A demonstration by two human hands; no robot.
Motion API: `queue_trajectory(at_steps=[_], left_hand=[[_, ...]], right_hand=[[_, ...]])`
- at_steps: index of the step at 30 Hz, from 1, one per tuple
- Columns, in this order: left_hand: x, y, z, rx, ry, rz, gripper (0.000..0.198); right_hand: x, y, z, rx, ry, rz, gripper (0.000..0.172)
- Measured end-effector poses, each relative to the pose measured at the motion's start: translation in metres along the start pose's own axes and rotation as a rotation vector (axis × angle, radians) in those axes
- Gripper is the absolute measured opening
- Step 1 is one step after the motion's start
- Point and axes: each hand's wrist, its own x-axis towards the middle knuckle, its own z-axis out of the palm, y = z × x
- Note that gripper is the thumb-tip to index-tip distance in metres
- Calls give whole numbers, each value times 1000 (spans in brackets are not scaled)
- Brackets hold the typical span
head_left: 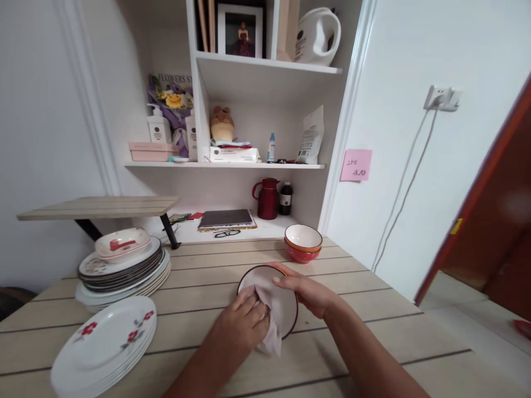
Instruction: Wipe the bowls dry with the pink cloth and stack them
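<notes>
Pale wood planks make up the counter, and on it everything is laid out beneath a white shelf unit that carries bottles, a framed picture and a red jug. At far left a tall stack of plates is topped by a shallow dish with a red mark, and just in front of it a second stack of white plates with red flowers is seen near the counter's edge. Well apart, at the back, two orange-sided bowls are nested together.

Centre stage, a round bowl with a dark rim and orange outside is tilted up on the counter. It is gripped at its upper right rim by the right hand, fingers curled over the edge. A white cloth is bunched in the left hand, which is closed on it and pressed into the bowl's pale inside; the cloth's tail is left hanging below the rim.

For a clean wipe, as it is judged from here, the bowl is best kept firmly braced at the rim while the cloth is swept round the whole inner wall, the bowl being turned a little at a time. Pressure should be kept moderate, since a tilted bowl could be pushed out of the grip.
</notes>
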Motion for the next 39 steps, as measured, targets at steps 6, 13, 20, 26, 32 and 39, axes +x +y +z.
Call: queue_trajectory(at_steps=[6,13,20,26,32,39], left_hand=[[-4,3,-7,119,49,-141,27],[-4,3,-6,154,23,-246,33],[-4,-1,-6,12,-45,-197,32],[-3,-5,-3,-62,24,-25,15],[-2,-1,-14,74,104,-42,23],[-6,2,-9,147,63,-277,25]], right_hand=[[3,13,15,143,-65,-74,64],[24,35,56,534,31,-165,77],[19,24,40,314,106,-138,56],[-2,-2,5,-6,-32,-36,48],[-2,6,9,101,-73,-87,65],[21,37,55,525,-50,-184,95]])
